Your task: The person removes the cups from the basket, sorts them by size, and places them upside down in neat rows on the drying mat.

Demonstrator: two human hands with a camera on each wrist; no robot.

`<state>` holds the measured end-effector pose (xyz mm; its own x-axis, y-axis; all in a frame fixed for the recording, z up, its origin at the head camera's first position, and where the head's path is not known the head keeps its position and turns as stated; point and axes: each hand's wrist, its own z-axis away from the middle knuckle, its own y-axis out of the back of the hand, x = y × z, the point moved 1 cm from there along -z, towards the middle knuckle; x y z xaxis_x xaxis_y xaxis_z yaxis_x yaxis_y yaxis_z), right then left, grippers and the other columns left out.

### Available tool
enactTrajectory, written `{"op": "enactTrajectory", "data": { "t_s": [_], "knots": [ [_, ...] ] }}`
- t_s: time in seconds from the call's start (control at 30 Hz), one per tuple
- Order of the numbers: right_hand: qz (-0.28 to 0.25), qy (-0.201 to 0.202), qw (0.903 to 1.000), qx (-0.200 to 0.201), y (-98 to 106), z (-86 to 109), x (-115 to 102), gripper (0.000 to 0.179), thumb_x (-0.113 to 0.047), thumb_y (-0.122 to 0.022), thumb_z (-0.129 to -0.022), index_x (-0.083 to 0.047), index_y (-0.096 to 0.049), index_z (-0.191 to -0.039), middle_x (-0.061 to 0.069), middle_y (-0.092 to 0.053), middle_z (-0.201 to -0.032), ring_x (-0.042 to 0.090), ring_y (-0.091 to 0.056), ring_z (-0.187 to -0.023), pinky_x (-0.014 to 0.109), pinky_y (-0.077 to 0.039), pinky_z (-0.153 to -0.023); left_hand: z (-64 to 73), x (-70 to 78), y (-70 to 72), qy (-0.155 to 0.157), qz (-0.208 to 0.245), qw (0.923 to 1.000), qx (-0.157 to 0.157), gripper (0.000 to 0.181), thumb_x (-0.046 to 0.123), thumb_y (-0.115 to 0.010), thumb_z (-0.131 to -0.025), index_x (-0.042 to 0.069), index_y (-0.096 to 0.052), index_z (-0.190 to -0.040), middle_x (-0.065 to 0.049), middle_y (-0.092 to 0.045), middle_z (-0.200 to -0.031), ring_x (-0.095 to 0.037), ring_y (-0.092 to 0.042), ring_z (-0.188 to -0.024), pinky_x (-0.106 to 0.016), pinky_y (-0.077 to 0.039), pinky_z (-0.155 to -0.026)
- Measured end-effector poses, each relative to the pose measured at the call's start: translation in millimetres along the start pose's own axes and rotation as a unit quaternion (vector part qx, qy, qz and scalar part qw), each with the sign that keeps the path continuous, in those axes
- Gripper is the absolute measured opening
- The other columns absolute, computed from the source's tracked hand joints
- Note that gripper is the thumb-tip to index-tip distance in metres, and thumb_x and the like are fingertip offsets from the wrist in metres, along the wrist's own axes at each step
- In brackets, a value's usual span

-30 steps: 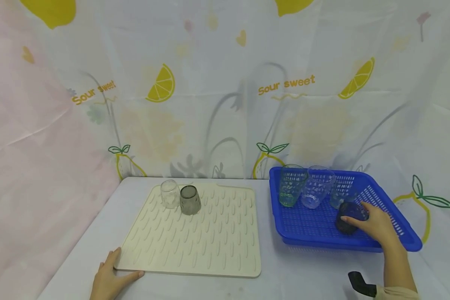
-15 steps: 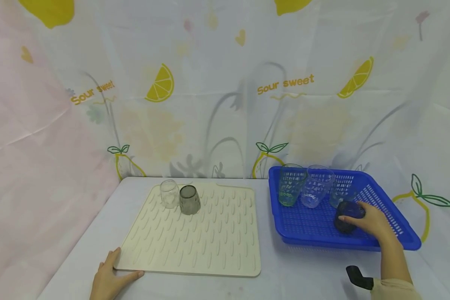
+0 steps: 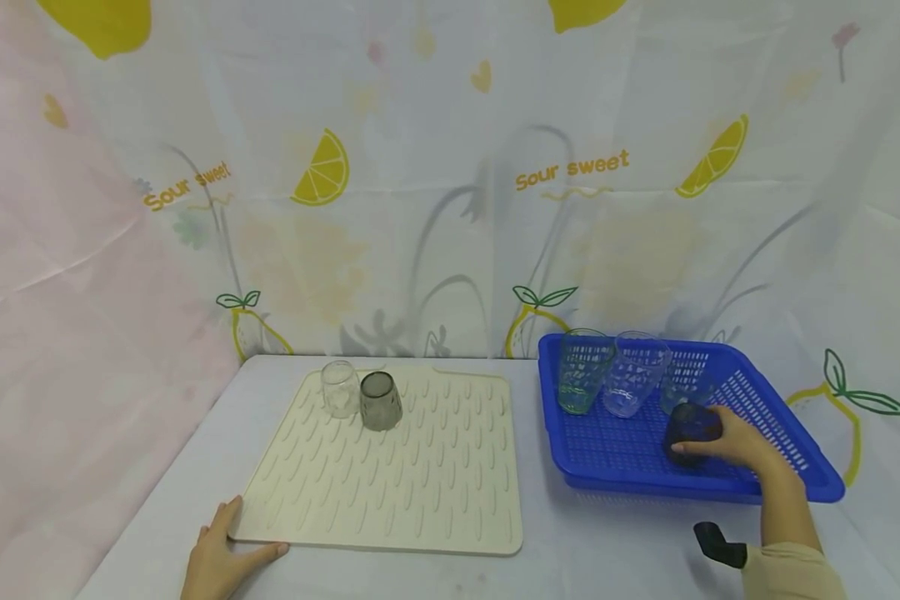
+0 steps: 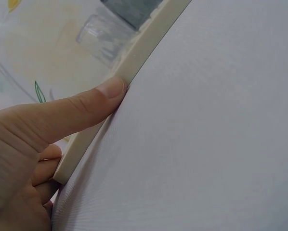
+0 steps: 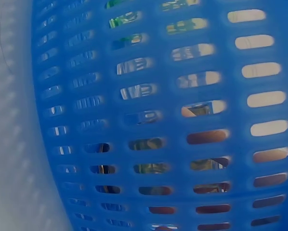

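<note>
Right wrist view: basket [image 5: 172,149] cropped; dark glass [image 3: 682,429] apparently mostly hidden.

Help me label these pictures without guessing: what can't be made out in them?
Head view: the right hand covers part of the dark glass that it grips.
Right wrist view: the basket wall hides most of that hand; only slivers show through its slots.
Left wrist view: the top edge cuts off the gray glass.
Left wrist view: the clear glass is too blurred for detail.

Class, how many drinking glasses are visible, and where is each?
6. On the mat: clear glass, grey glass. In the basket: green glass, tall clear glass, small glass, and dark glass in the right hand. The hand could hide another.
</note>
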<state>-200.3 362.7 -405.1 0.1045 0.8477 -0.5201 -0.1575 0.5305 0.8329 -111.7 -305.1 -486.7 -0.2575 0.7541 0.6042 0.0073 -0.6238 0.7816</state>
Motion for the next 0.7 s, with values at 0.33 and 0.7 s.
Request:
{"op": "enactTrajectory", "data": {
  "t_s": [0.33,0.7],
  "knots": [
    [-0.010,0.051,0.9980,0.035,-5,3.5,3,0.096,-0.036,-0.078,-0.074,0.026,-0.027,-0.128,0.046,-0.042,-0.119,0.058,-0.043,-0.107,0.065,-0.043,-0.086,-1.4,-2.9,-1.0,0.020,0.009,0.9997,-0.012,0.116,0.044,-0.080,-0.069,-0.012,-0.010,-0.144,-0.041,-0.002,-0.144,-0.069,-0.004,-0.124,-0.073,-0.010,-0.102],
    [-0.097,0.102,0.9865,0.083,-3,12.6,-12,0.086,-0.026,-0.076,-0.080,0.019,-0.027,-0.134,0.042,-0.042,-0.126,0.055,-0.044,-0.114,0.064,-0.042,-0.091,-0.8,16.8,4.7,-0.014,-0.020,0.9989,0.040,0.107,0.044,-0.079,-0.072,-0.020,-0.024,-0.137,-0.044,-0.020,-0.138,-0.059,-0.022,-0.127,-0.064,-0.026,-0.104]
  ]
}}
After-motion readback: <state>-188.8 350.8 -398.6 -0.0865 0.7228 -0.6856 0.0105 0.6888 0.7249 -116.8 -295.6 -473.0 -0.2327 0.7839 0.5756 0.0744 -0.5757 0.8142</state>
